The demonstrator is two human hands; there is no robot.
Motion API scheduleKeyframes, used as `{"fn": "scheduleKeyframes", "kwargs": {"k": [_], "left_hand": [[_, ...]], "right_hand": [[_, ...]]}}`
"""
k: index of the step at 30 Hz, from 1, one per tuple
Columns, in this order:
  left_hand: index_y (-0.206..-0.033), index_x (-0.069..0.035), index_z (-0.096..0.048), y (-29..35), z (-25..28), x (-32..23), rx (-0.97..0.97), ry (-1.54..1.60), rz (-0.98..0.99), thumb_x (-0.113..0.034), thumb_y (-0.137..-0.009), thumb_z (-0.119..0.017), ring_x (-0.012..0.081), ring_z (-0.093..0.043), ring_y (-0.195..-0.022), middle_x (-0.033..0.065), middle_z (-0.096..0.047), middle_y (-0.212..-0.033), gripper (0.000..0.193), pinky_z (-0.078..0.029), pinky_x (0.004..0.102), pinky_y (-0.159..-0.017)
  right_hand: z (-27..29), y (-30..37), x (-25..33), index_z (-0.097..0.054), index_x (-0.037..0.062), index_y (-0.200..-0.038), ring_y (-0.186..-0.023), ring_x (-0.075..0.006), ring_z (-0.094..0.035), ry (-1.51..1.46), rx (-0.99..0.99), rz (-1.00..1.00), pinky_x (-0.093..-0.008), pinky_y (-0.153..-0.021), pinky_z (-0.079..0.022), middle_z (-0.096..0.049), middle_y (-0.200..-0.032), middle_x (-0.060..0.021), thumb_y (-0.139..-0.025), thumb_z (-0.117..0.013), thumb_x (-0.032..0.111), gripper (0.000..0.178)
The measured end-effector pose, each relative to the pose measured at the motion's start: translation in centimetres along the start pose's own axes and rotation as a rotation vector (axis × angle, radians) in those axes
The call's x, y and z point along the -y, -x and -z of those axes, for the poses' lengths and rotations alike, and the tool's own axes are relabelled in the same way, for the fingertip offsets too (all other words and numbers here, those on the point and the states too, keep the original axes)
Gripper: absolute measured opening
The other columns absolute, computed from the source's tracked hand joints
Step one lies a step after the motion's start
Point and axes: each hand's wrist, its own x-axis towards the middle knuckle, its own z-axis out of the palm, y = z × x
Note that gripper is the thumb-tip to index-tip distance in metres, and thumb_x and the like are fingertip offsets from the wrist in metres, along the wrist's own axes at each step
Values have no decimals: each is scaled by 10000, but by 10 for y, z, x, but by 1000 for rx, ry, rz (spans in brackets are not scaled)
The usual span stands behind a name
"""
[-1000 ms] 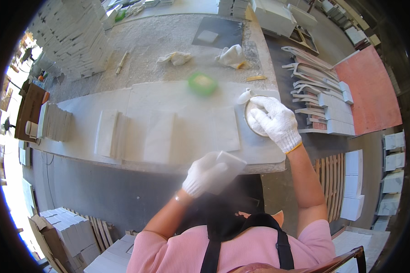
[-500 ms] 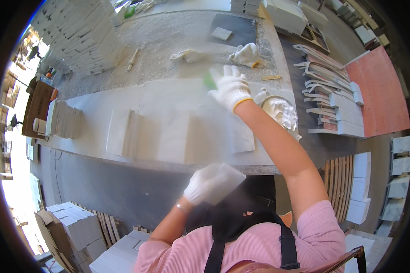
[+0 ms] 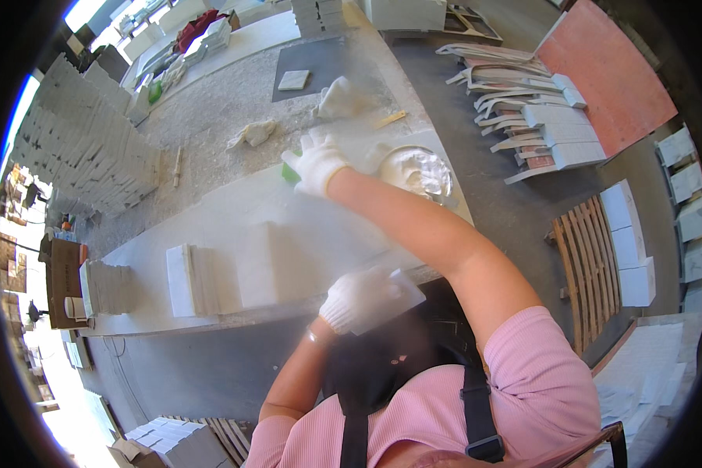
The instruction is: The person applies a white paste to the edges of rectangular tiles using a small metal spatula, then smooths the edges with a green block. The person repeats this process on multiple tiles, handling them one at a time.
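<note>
My left hand (image 3: 352,303), in a white knitted glove, grips a thin white tile (image 3: 402,295) just off the table's near edge. The tile is tilted, and a haze blurs part of it. My right hand (image 3: 320,162), also gloved, reaches across the worktable. Its fingers are bent over a small green pad (image 3: 291,173), which shows by the thumb; the palm side is hidden. Close to the right forearm stands a round metal bowl (image 3: 417,173) with white paste in it. Nearer me on the table are a stack of tiles (image 3: 186,281) and a hazy white block (image 3: 257,265).
Crumpled white gloves or rags (image 3: 252,133) lie beyond my right hand, near a dark sheet (image 3: 285,58) with a small tile (image 3: 294,79). Tall tile stacks (image 3: 86,140) stand at far left. A slatted pallet (image 3: 587,269) and a pink board (image 3: 604,66) are to the right.
The view has turned, shifting the table's far things leftward. My right hand appears farther left in the picture with the green pad. The left hand still holds the tile, slightly more to the right.
</note>
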Motion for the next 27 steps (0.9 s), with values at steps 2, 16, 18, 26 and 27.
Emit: {"fn": "scheduleKeyframes", "kwargs": {"k": [2,16,18,26,27], "left_hand": [[-1251,-68,-738,5,0,1,43,31,101,-381,-927,-755,391,-735,-913,210,-758,-1021,450,-566,434,-806],[-1231,-127,-724,-98,-37,-19,143,-54,-130,-382,-994,-634,422,-711,-955,204,-750,-1050,360,-555,500,-831],[-1219,-120,-719,-126,-44,-29,182,-81,-152,-385,-1002,-627,429,-707,-930,207,-750,-1031,355,-553,503,-824],[-1245,-149,-704,-172,-44,-23,331,-602,-503,-164,-1000,-569,231,-649,-1147,50,-686,-1242,281,-525,359,-979],[-1256,-146,-703,-173,-44,-20,303,-529,-493,-170,-1000,-572,231,-652,-1148,52,-691,-1241,288,-524,362,-986]], "right_hand": [[-9,-15,0,-444,324,-1595,-1524,-420,-343,72,57,46,-584,-1209,-281,-455,-1582,-237,-900,-708,463,756],[86,201,-126,-475,63,-1578,-1109,-223,-688,-1159,-475,181,-360,-996,-541,-687,-1281,-117,-859,-794,222,802],[63,266,-166,-414,22,-1606,-1111,-197,-671,-1517,-517,7,-319,-962,-545,-650,-1323,-128,-861,-753,272,856],[-75,402,-199,-424,18,-1596,-1044,-223,-707,-1828,-678,-596,-367,-888,-582,-655,-1340,-129,-885,-715,262,806],[-86,407,-199,-427,21,-1595,-1044,-223,-707,-1834,-694,-661,-366,-887,-582,-655,-1341,-128,-884,-717,268,806]]}}
